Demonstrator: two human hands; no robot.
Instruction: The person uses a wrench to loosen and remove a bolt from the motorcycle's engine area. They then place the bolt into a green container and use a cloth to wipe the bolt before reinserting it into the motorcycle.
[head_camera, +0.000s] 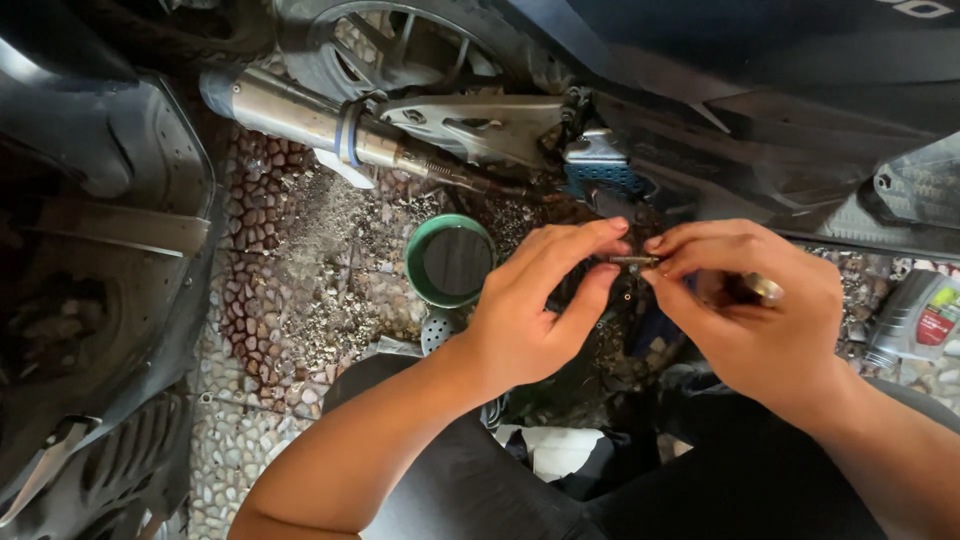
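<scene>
Pinching a small dark screw (634, 261) between them, the left hand (530, 315) and right hand (755, 325) meet above the pebbled ground (300, 300), just below the underside of a motorcycle (700, 90). The left hand closes thumb and forefinger on the screw's left end; the right hand grips the other end with its fingertips and also holds a tool with a shiny metal tip (760, 288) tucked in its palm. A green-rimmed round cup (450, 262) stands on the ground just left of the left hand. A chrome exhaust pipe (300, 115) runs along the upper left, near a wheel (400, 50). A grey bottle with a red label (918, 318) lies at the right edge. Dark plastic body panels (100, 280) fill the left side.
</scene>
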